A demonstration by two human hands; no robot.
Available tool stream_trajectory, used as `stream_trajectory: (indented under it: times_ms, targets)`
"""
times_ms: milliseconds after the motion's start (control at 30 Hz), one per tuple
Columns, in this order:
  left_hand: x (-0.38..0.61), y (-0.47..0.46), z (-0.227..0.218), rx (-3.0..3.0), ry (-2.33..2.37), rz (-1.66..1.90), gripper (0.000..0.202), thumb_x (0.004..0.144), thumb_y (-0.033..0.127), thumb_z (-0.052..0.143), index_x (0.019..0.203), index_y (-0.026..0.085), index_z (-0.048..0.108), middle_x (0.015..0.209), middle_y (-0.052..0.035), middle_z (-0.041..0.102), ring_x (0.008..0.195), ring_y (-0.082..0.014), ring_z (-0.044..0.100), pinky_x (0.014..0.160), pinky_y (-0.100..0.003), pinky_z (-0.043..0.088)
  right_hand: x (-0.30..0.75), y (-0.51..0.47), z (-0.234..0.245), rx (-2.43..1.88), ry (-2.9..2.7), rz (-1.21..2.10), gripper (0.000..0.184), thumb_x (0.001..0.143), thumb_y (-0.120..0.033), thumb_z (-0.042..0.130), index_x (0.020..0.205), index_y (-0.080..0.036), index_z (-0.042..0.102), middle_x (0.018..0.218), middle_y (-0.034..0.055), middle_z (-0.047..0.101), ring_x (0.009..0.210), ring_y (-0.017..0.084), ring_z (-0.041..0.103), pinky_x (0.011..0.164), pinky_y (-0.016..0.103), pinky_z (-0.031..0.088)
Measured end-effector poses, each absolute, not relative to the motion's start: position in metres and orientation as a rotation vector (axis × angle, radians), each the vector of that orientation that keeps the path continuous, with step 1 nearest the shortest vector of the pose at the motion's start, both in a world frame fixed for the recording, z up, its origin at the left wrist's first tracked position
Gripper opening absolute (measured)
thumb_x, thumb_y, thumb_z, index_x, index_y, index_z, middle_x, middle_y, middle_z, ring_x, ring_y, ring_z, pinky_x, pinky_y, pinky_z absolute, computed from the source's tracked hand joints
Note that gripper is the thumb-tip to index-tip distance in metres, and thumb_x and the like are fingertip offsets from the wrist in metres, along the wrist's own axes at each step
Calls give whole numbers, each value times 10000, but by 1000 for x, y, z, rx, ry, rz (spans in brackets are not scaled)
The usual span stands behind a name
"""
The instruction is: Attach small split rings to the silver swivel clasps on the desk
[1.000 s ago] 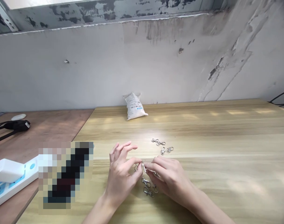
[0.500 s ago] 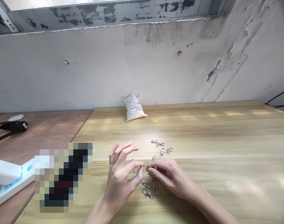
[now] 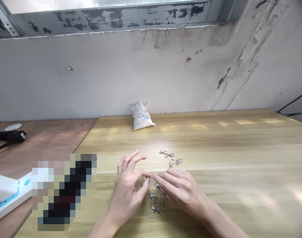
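While four ringed clasps (image 3: 171, 163) lie, apparently finished, farther up the worktop (image 3: 230, 152), the left hand (image 3: 129, 188) pinches a metal piece (image 3: 151, 177) between fingers beside the right hand (image 3: 183, 188), whose grip is unclear, with nearer clasps (image 3: 155, 208) seemingly left.

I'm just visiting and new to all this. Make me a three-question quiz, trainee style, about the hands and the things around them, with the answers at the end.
1. True or false: the white packet sits beyond the left hand and the right hand, near the wall.

2. Pick one. Between the fingertips of the two hands is:
a) a pen
b) a small metal piece
c) a black cable

3. Fill the gap: the white power strip lies on the person's ____ side.

Key: 1. True. 2. b. 3. Left.
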State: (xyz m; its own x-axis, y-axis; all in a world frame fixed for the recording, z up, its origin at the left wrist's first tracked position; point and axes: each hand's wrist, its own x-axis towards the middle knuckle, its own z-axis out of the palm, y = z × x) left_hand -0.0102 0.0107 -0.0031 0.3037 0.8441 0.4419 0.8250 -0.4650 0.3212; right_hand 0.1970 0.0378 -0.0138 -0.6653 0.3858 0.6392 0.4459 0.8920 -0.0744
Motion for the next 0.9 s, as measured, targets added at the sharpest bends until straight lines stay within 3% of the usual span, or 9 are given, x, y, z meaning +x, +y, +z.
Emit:
stream_trajectory:
  times_ms: [167,300,500,600,767,900]
  targets:
    - [-12,12,-11,2542,1579,781,160,899,179,516,853,264,643,1353,-18,521,1396,-273,315,1118,-655,242,191,30,-10,-517,-2328,-80,256,954,-70,461,1167,-82,602,763,47,662,604,139,442,533,279,311]
    - [-21,18,-12,2602,1615,774,136,867,177,543,801,251,636,1319,-28,547,1384,-280,329,1123,-642,237,187,31,-16,-615,-2386,-29,208,934,-92,492,1079,-147,630,738,21,624,599,133,433,535,273,296]
    - [-40,26,-2,2730,1580,687,157,834,128,520,752,227,612,1272,-34,586,1372,-262,370,1160,-602,189,193,33,-14,-830,-2569,218,152,926,-200,509,908,-219,659,822,29,593,674,136,489,574,265,318]
    - [-44,28,-1,2731,1567,667,149,825,134,523,753,231,609,1251,-27,600,1359,-255,394,1171,-600,161,198,39,-10,-878,-2545,360,155,913,-261,523,973,-232,663,899,34,594,720,135,532,607,262,354]
    - [-40,27,-3,2745,1528,693,135,836,164,524,782,244,619,1210,-34,613,1336,-257,415,1162,-605,171,191,74,-11,-1316,-2329,185,230,976,-266,448,1057,-213,657,986,52,614,786,145,591,623,260,376]
    - [-38,27,-3,2745,1571,721,122,850,188,531,797,242,627,1206,-47,608,1316,-276,427,1138,-614,219,180,97,-12,-1578,-2431,-1,219,960,-218,468,894,-176,673,976,75,617,830,174,607,552,273,315]
